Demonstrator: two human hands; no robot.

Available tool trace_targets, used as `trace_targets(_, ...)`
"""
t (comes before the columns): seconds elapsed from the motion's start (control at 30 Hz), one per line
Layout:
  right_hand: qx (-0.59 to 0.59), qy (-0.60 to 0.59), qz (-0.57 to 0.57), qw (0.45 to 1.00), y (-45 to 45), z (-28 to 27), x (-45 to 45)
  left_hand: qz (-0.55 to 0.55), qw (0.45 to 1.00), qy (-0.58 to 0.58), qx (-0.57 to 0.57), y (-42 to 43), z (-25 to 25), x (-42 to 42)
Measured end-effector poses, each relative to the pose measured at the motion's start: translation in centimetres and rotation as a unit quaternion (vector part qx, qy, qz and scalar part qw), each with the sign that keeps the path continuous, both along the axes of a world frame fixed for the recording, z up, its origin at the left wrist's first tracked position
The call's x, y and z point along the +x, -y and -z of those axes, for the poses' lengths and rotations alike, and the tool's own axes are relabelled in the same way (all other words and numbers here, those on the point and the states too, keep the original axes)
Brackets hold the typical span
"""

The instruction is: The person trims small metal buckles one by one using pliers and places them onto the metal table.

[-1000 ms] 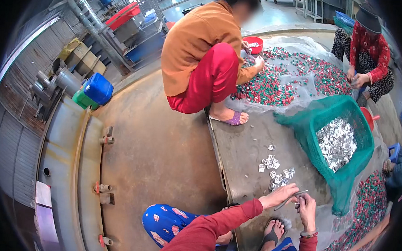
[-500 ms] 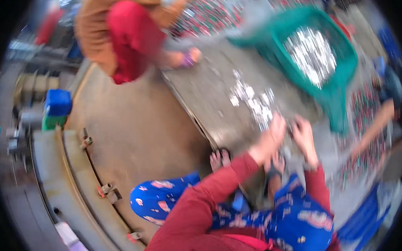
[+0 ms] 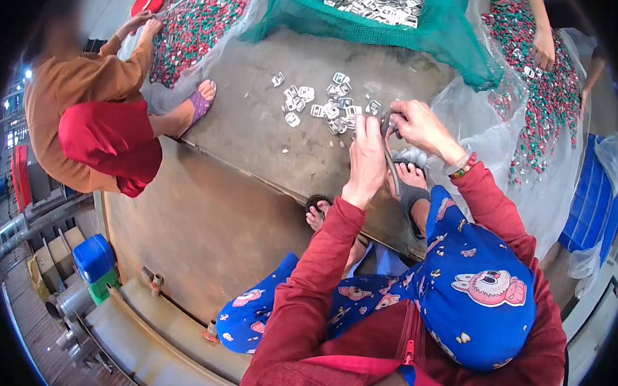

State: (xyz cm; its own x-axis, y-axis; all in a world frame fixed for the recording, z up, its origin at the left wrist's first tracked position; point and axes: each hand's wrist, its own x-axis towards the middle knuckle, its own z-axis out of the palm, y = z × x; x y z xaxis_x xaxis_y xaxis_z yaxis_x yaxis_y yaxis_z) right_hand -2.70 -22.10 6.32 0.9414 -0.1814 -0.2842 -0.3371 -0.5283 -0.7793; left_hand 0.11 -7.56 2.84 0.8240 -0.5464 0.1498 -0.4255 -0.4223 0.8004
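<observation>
My left hand is raised over the floor slab, its fingers held together and pressed against a thin dark grey strip. Facing it, my right hand pinches at the upper end of the same strip. The fingers hide part of it, and its exact kind is unclear. Left of my fingertips lies a loose scatter of small flat silvery pieces with cut-out holes, like buckles. A green mesh net beyond them holds a large heap of similar silvery pieces.
A crouching person in a brown top works at left beside red and green bits. Another person's hand reaches into a similar spread on plastic sheeting at right. The slab's edge drops to a lower brown surface.
My view has turned and steadied, shifting the net to the top middle. Both hands have come closer together around the grey strip. The crouching person's arms now reach over the red and green bits.
</observation>
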Motion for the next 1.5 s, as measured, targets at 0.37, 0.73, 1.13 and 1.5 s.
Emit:
trace_targets(0.37,0.058,-0.056,0.016,0.997,-0.1,2.7,0.2,0.013,0.994,-0.082,-0.066,-0.7,1.6,1.3)
trace_targets(0.73,0.207,-0.148,0.144,0.956,1.1,11.4,-2.6,0.054,0.973,-0.176,0.138,-2.2,5.0,-0.9)
trace_targets(1.13,0.277,-0.215,0.176,0.920,0.4,13.2,-3.5,0.075,0.947,-0.108,0.293,-0.8,6.6,-3.2)
trace_targets(1.5,0.034,-0.060,0.047,0.997,-1.1,11.7,-3.7,0.070,0.939,-0.125,0.312,-0.1,7.2,-3.2)
